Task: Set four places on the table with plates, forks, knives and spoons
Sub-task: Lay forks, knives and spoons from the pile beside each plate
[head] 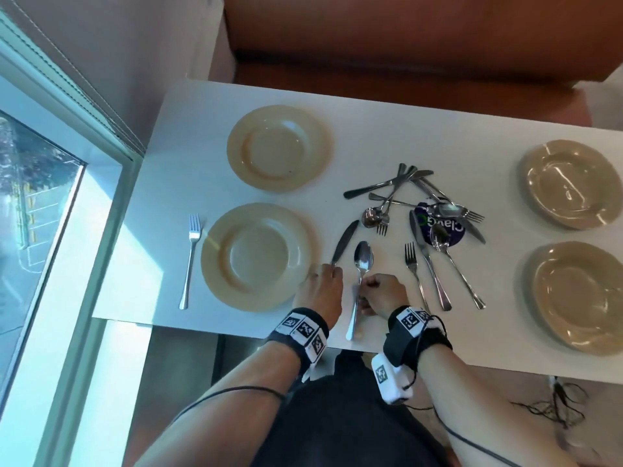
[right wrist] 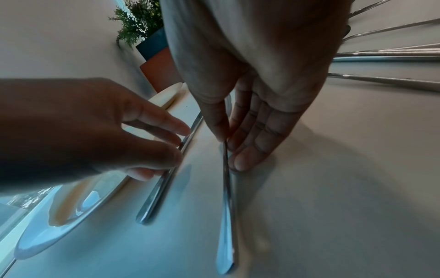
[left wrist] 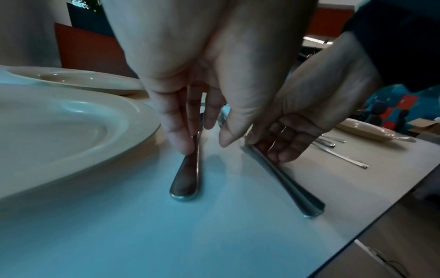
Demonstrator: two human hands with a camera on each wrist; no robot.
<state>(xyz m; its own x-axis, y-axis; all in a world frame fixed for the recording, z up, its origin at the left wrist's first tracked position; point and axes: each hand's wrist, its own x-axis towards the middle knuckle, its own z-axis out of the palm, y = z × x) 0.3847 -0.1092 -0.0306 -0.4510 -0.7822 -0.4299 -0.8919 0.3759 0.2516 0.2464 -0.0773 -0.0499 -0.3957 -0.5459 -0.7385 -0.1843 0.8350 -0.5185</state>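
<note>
Two wrists in black bands with printed markers reach over the near edge of the white table (head: pixel 404 136), the left hand (head: pixel 318 288) pinching the handle of a knife (head: pixel 344 242) and the right hand (head: pixel 381 293) pinching the stem of a spoon (head: pixel 362 261), both pieces lying flat just right of the near-left plate (head: pixel 256 256). From the head view the left hand hides the knife's handle and the right hand covers the middle of the spoon; the left wrist view shows the fingertips (left wrist: pixel 181 143) closed narrowly on the knife handle (left wrist: pixel 188 175), and the right wrist view shows thumb and fingers (right wrist: pixel 247 158) pressed on either side of the spoon's stem (right wrist: pixel 226 206). A fork (head: pixel 190 261) lies left of that plate. Beyond it sits a second plate (head: pixel 278 148), bare of cutlery. To the right of the spoon, a loose heap of cutlery (head: pixel 414 203) crosses over itself and partly covers a dark round sticker (head: pixel 450 230), so single pieces there are hard to count. Far right of the near-left plate, two more plates (head: pixel 569 183) sit one behind the other, the nearer one (head: pixel 580 296) cut by the frame edge. A window frame (head: pixel 67 136) runs along the table's left side, and an orange bench (head: pixel 404 38) behind it.
</note>
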